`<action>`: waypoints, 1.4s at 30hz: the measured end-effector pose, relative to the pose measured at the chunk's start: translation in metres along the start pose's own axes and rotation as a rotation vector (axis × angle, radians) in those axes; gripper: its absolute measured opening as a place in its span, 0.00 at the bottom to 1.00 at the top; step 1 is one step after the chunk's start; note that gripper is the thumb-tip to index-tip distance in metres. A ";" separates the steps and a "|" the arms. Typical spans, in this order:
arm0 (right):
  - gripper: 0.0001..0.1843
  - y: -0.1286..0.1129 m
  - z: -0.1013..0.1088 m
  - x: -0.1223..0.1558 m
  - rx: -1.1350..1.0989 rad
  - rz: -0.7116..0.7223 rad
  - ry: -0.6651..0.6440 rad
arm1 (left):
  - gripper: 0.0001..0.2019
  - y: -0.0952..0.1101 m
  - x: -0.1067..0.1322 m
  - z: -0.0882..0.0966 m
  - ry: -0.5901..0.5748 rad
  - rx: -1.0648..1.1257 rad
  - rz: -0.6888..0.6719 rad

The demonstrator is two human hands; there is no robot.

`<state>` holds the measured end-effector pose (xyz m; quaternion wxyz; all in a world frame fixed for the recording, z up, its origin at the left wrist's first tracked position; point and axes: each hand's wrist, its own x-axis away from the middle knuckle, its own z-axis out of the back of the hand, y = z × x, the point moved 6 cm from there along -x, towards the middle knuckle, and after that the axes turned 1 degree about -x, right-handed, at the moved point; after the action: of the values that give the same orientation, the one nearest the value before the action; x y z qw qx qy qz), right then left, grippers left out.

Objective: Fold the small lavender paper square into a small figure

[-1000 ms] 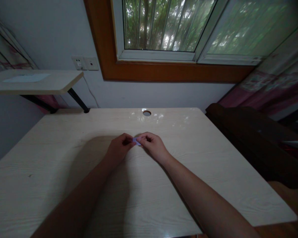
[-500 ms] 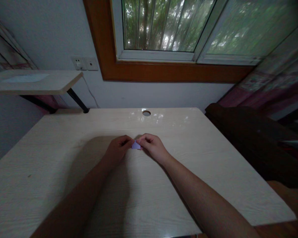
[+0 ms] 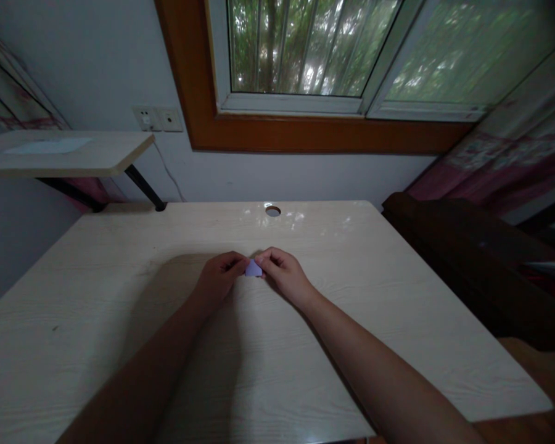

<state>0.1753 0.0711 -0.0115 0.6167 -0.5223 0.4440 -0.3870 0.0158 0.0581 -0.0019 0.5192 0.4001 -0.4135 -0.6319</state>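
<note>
Both left hand (image 3: 218, 277) and right hand (image 3: 284, 269) are pinching the small purple piece (image 3: 253, 269) I am watching between them, below-left of frame centre, its lower edge running sideways, neither nearer.

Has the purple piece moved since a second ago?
Yes, slightly: the purple piece now has its lower edge a bit farther from the round hole in the desk, toward the near side.

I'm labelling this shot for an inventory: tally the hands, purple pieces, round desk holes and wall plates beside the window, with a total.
Left hand and right hand: 2
Purple piece: 1
Round hole: 1
Wall plates: 2
Total: 6
</note>
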 end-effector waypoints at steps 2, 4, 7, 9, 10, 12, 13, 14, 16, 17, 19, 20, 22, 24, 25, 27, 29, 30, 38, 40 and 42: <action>0.14 0.000 0.000 0.000 0.013 -0.002 0.006 | 0.13 0.000 0.000 0.001 0.010 0.000 0.006; 0.14 0.000 0.001 -0.001 0.012 -0.006 0.016 | 0.13 -0.001 0.000 0.002 0.024 -0.004 0.009; 0.13 -0.001 0.002 -0.002 -0.027 -0.014 0.038 | 0.13 -0.002 -0.001 0.004 0.049 -0.015 0.007; 0.13 -0.001 0.003 -0.002 -0.054 -0.019 0.046 | 0.13 -0.003 -0.001 0.005 0.059 -0.022 0.011; 0.13 -0.001 0.003 -0.003 -0.063 -0.017 0.049 | 0.13 -0.003 -0.001 0.006 0.065 -0.025 0.012; 0.13 -0.002 0.003 -0.003 -0.076 -0.011 0.051 | 0.13 -0.002 -0.001 0.008 0.079 -0.039 0.011; 0.13 -0.002 0.003 -0.003 -0.078 -0.009 0.052 | 0.12 -0.001 -0.001 0.009 0.086 -0.049 0.011; 0.14 -0.002 0.003 -0.003 -0.073 -0.008 0.051 | 0.12 0.000 -0.001 0.009 0.091 -0.059 0.011; 0.14 -0.001 0.002 -0.003 -0.043 -0.020 0.033 | 0.12 0.002 -0.001 0.010 0.091 -0.069 0.012; 0.14 0.000 0.001 -0.003 -0.027 -0.030 0.021 | 0.12 0.003 -0.001 0.009 0.087 -0.070 0.011; 0.14 0.002 0.001 -0.003 -0.006 -0.051 0.006 | 0.12 0.002 -0.001 0.008 0.075 -0.063 0.007; 0.14 0.003 0.001 -0.003 -0.002 -0.058 0.007 | 0.12 0.001 -0.001 0.008 0.072 -0.060 0.005; 0.14 0.003 0.001 -0.003 -0.002 -0.062 0.015 | 0.12 -0.001 -0.002 0.006 0.057 -0.056 0.002; 0.14 0.003 0.001 -0.003 0.000 -0.054 0.019 | 0.13 -0.004 -0.002 0.005 0.035 -0.051 0.005; 0.14 0.002 0.001 -0.003 0.002 -0.046 0.019 | 0.13 -0.006 -0.003 0.004 0.023 -0.053 0.010; 0.14 0.001 0.002 -0.003 0.008 -0.028 0.015 | 0.14 -0.007 -0.002 0.003 0.002 -0.064 0.019; 0.14 0.001 0.002 -0.002 0.012 -0.017 0.011 | 0.15 -0.006 -0.002 0.001 -0.024 -0.087 0.018; 0.14 0.001 0.002 -0.002 0.012 -0.015 0.011 | 0.16 -0.005 -0.002 0.001 -0.039 -0.100 0.012; 0.14 -0.003 0.003 -0.001 0.018 -0.022 0.048 | 0.15 -0.003 0.000 0.000 -0.046 -0.062 0.034; 0.15 -0.004 0.003 -0.002 0.021 -0.020 0.046 | 0.14 -0.004 0.000 0.001 -0.026 -0.009 0.049; 0.15 -0.003 0.002 -0.003 0.017 -0.023 0.032 | 0.14 -0.004 -0.001 0.002 -0.001 0.031 0.062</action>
<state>0.1766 0.0738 -0.0077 0.6095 -0.5158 0.4443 -0.4063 0.0126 0.0595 -0.0050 0.5322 0.3948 -0.4358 -0.6091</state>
